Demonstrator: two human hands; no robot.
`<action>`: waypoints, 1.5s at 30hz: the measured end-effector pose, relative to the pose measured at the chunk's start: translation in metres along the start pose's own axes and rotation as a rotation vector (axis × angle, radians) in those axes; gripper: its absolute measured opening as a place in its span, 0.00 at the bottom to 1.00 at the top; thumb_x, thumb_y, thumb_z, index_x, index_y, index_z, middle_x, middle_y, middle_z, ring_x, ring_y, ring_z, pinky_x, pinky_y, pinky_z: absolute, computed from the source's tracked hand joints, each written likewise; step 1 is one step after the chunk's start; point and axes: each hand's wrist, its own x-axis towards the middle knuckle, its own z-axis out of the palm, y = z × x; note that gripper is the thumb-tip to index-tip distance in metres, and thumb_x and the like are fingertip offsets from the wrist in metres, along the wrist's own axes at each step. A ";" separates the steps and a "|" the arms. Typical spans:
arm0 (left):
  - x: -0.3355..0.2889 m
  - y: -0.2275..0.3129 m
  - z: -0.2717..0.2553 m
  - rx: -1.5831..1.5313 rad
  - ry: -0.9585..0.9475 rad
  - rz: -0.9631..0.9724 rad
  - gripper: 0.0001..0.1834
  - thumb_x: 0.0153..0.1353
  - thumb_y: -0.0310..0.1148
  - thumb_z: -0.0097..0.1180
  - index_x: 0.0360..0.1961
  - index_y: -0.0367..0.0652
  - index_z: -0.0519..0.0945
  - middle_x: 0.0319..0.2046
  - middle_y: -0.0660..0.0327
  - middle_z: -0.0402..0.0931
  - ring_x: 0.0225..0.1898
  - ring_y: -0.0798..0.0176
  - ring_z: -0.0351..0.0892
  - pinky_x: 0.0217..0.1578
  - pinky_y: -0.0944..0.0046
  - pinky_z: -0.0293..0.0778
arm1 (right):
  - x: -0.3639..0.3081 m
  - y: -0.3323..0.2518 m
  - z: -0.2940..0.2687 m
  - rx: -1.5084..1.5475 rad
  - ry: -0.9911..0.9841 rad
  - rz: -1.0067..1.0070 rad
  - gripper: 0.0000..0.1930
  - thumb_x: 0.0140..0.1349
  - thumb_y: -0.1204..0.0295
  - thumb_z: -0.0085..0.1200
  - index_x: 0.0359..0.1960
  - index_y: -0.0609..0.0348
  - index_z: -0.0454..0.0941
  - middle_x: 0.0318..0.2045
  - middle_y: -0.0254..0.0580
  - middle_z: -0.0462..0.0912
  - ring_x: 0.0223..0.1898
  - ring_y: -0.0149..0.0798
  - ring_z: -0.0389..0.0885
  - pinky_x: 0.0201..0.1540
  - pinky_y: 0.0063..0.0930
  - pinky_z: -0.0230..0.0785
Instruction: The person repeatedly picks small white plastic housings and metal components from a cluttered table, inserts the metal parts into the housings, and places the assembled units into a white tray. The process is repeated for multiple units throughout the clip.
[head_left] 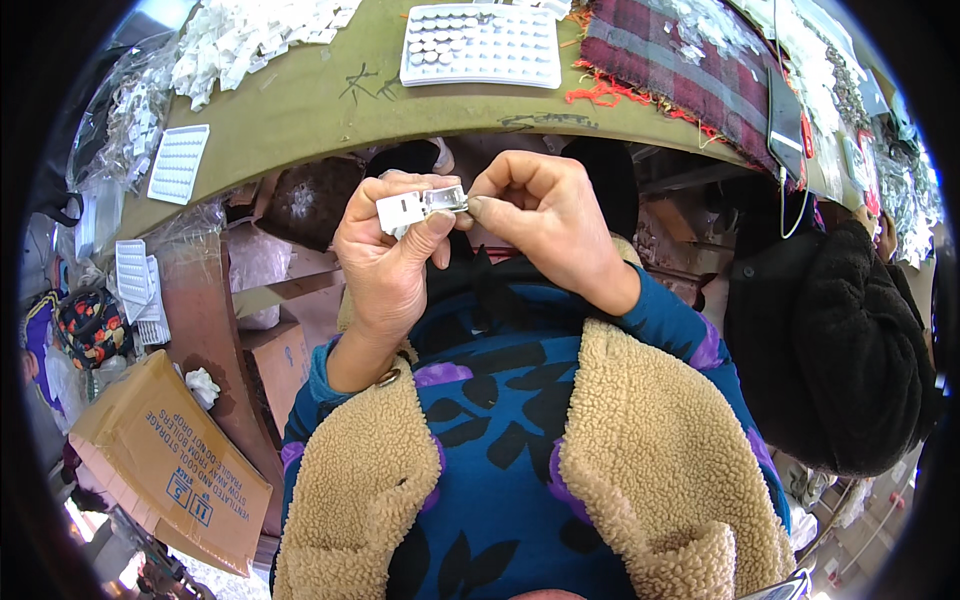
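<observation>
Currently, the left hand (385,255) grasps a small white rectangular piece with a glossy, clear-looking section (398,212), at eleven o'clock from centre, off the near edge of the green-covered table (300,125). The right hand (555,215) pinches its three-o'clock end between thumb and forefinger. The piece is judged mid-handling, its work not yet complete. At twelve o'clock, a white plastic multi-pocket tray (510,77) is partly occupied, round white pieces (430,47) standing mainly at its left. Fingers hide the piece's underside; detail beneath the right fingertips cannot be made out.
</observation>
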 end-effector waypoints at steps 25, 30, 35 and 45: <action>0.001 0.003 -0.010 -0.148 0.076 -0.505 0.10 0.64 0.25 0.61 0.45 0.33 0.80 0.33 0.55 0.84 0.30 0.66 0.84 0.17 0.73 0.74 | 0.012 -0.012 0.006 -0.552 -0.011 -0.313 0.06 0.50 0.79 0.59 0.29 0.63 0.75 0.27 0.50 0.77 0.29 0.54 0.79 0.31 0.39 0.72; 0.015 0.007 -0.017 -0.228 0.050 -0.537 0.12 0.65 0.23 0.59 0.48 0.33 0.79 0.36 0.54 0.83 0.34 0.62 0.86 0.18 0.74 0.74 | 0.031 -0.017 0.006 -0.512 -0.027 -0.360 0.07 0.52 0.80 0.61 0.33 0.62 0.76 0.28 0.50 0.78 0.29 0.55 0.80 0.32 0.39 0.73; 0.024 0.009 -0.026 -0.283 -0.038 -0.590 0.14 0.66 0.26 0.57 0.52 0.34 0.78 0.39 0.50 0.82 0.35 0.60 0.85 0.16 0.75 0.74 | 0.070 -0.031 -0.039 -0.805 0.271 -0.540 0.04 0.56 0.82 0.62 0.33 0.65 0.82 0.28 0.45 0.81 0.29 0.42 0.82 0.33 0.30 0.74; 0.037 -0.003 -0.034 -0.366 -0.092 -0.700 0.16 0.63 0.24 0.59 0.52 0.32 0.78 0.43 0.45 0.82 0.35 0.56 0.86 0.14 0.75 0.73 | 0.127 -0.015 -0.064 -1.050 0.180 -0.609 0.13 0.51 0.84 0.56 0.39 0.61 0.84 0.34 0.47 0.77 0.38 0.50 0.79 0.42 0.39 0.74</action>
